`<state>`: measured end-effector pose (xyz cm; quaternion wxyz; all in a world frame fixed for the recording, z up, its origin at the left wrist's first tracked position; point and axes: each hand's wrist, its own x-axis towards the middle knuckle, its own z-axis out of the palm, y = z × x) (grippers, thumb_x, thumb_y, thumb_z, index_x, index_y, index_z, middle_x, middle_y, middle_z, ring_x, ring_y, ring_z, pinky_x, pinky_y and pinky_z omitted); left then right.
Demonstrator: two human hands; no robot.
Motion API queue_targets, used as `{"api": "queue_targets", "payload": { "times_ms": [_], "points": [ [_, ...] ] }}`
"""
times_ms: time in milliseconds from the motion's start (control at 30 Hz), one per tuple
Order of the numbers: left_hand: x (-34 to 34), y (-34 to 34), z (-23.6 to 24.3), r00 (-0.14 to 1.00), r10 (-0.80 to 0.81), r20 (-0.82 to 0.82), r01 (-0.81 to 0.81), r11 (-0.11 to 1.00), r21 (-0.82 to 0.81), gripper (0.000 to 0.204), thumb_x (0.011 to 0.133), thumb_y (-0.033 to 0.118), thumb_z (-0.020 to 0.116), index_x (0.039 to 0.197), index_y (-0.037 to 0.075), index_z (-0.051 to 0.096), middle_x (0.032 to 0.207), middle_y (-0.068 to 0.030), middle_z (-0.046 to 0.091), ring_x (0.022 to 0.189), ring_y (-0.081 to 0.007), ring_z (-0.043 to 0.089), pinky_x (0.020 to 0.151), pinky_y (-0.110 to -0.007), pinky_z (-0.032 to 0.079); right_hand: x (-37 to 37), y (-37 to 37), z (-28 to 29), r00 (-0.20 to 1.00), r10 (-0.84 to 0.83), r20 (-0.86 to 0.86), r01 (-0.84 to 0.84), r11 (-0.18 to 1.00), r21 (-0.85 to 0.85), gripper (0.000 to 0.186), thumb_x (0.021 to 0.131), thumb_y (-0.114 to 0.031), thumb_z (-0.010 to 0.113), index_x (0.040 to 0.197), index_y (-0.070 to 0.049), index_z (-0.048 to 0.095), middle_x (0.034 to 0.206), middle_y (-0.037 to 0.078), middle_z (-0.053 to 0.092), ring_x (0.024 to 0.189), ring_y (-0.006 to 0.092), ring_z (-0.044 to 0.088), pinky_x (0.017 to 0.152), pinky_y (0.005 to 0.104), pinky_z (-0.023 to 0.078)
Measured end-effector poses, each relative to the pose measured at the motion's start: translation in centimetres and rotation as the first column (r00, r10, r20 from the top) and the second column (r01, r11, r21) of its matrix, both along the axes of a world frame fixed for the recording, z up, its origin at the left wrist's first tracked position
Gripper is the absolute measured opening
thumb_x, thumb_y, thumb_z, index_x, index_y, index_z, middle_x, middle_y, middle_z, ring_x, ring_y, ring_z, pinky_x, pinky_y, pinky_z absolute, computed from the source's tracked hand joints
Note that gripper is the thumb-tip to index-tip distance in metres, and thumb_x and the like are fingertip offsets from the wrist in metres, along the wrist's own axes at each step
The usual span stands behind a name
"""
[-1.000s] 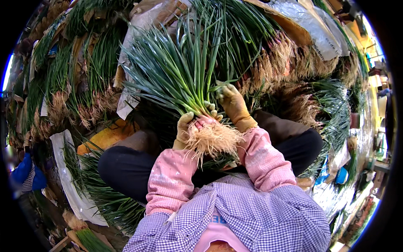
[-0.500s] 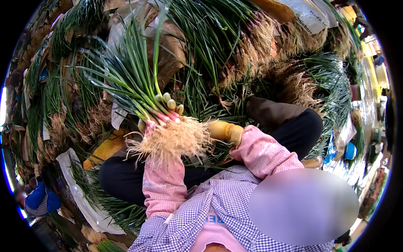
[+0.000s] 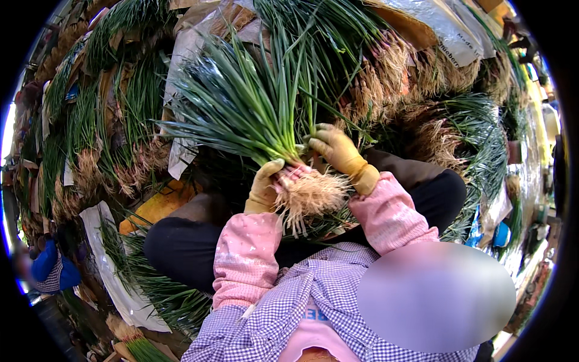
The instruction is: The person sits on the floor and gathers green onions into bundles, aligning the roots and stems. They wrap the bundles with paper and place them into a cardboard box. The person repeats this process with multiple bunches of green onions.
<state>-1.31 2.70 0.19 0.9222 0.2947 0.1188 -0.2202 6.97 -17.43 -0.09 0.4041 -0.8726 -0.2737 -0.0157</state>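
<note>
Right above the crossed legs (image 3: 184, 244), roughly mid-view, there's a fat bunch of green onions (image 3: 256, 123) held up in the person's left hand (image 3: 262, 190). Yellowish glove on that one, thumb over the near side of the pinkish-white bases; the hand's clamped round the bunch low down, just above the roots, though most of its fingers are hidden behind the stalks. As for which way it points: the shaggy pale roots (image 3: 310, 194) face back toward the wearer's lap and a bit right, and the green tops fan out away from the body, leaning up and left. So the long axis runs on a slant, lower right to upper left, with the tops spread way wider than the base.

The gloved right hand (image 3: 344, 155) is just off the bunch's right side, fingers bent in by the outermost stalks. Can't tell if they're pinching one. Up and to the right there's a big heap of onions (image 3: 386, 72), roots toward the lower right, with a whitish printed sheet (image 3: 449, 30) beside it.
</note>
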Motion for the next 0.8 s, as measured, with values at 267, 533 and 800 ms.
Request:
{"api": "queue_targets", "payload": {
  "times_ms": [267, 533, 800],
  "points": [
    [0.2, -1.5, 3.1, 0.997, 0.067, -0.037, -0.072, 0.986, -0.151, 0.042, 0.073, 0.02, 0.058, 0.095, -0.015, 0.056, 0.077, -0.0184, 0.064, 0.066, -0.0225, 0.064, 0.071, -0.035, 0.054, 2.3, 3.7, 4.0, 0.548, 0.094, -0.831, 0.345, 0.88, 0.327, 0.024, 0.085, -0.018, 0.061, 0.099, 0.002, 0.058, 0.082, 0.005, 0.061, 0.066, 0.0101, 0.056, 0.056, 0.0226, 0.048],
    [0.5, -1.4, 1.9, 0.997, 0.056, 0.057, -0.029, 0.918, -0.396, 0.045, 0.074, 0.018, 0.056, 0.111, -0.007, 0.051, 0.103, -0.0204, 0.06, 0.094, -0.0311, 0.059, 0.089, -0.042, 0.045, -0.3, 4.3, 1.8, 0.152, 0.545, -0.825, 0.758, 0.471, 0.451, 0.024, 0.093, -0.025, 0.044, 0.092, -0.004, 0.056, 0.067, 0.002, 0.057, 0.043, 0.0059, 0.045, 0.033, 0.0162, 0.032],
    [-0.1, -2.2, 0.2, 0.996, 0.058, 0.063, -0.037, 0.956, -0.292, 0.049, 0.074, 0.02, 0.06, 0.114, -0.007, 0.048, 0.102, -0.0218, 0.059, 0.096, -0.029, 0.058, 0.092, -0.04, 0.044, -0.4, -2.8, -1.0, 0.265, -0.088, -0.96, 0.398, 0.917, 0.026, 0.043, 0.089, -0.039, 0.052, 0.106, 0.0, 0.056, 0.071, 0.004, 0.057, 0.047, 0.0068, 0.049, 0.045, 0.0176, 0.041]
  ]
}}
